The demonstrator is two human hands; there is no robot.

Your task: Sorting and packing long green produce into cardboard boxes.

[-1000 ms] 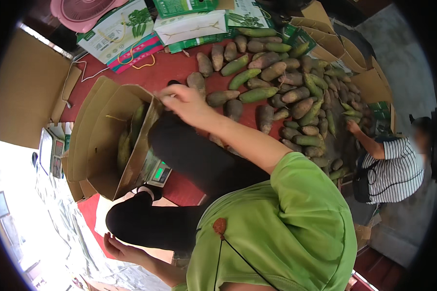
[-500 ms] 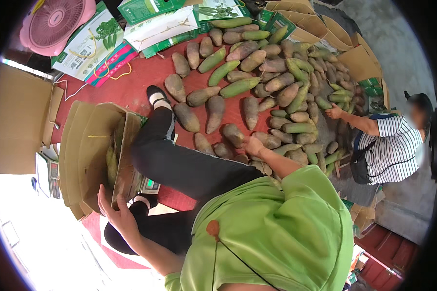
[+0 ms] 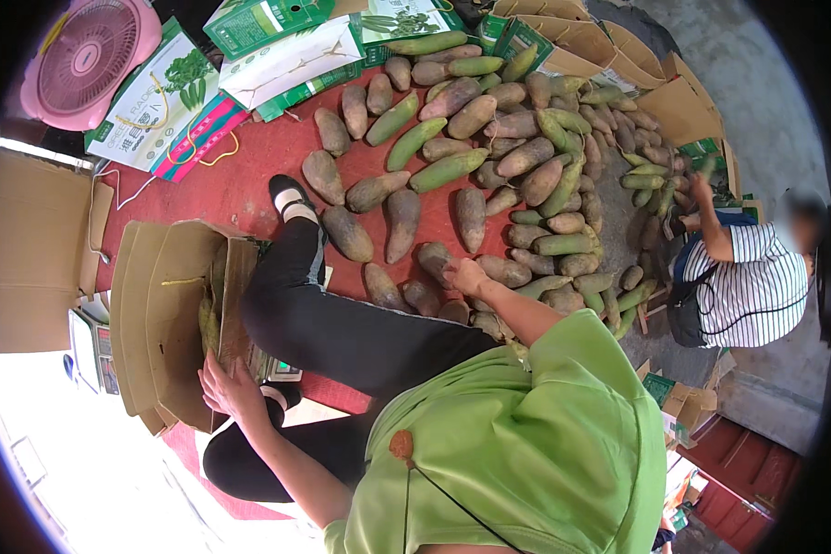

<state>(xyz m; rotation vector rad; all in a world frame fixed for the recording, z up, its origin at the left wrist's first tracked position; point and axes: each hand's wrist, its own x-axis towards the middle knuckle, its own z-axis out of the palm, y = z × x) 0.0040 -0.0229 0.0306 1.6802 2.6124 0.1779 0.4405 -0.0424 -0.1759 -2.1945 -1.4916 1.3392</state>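
Note:
My right hand (image 3: pixel 468 277) is closed on the near end of a dusty brown radish (image 3: pixel 434 259), which lies among others on the red floor covering. Beside my bent legs, my left hand (image 3: pixel 234 392) is at the near rim of an open cardboard box (image 3: pixel 162 319). Its fingers are stretched and apart, with nothing visible held in them. Inside the box a greenish radish (image 3: pixel 209 319) shows along the right wall; the rest of the contents is hidden. Loose radishes, green like this one (image 3: pixel 451 170) or muddy brown, spread from my right hand toward the far side.
A scale with a lit display (image 3: pixel 283 371) shows at the box's lower right. Far left are a pink fan (image 3: pixel 88 65) and printed carton bags (image 3: pixel 166 102). At right a person in a striped shirt (image 3: pixel 752 286) is beside the pile. Open cartons (image 3: pixel 572 42) line the far edge.
My left hand has shifted slightly right along the box rim. My right hand stays on the same radish. The co-worker's arm has moved away from the pile toward the far cartons. The view has shifted slightly.

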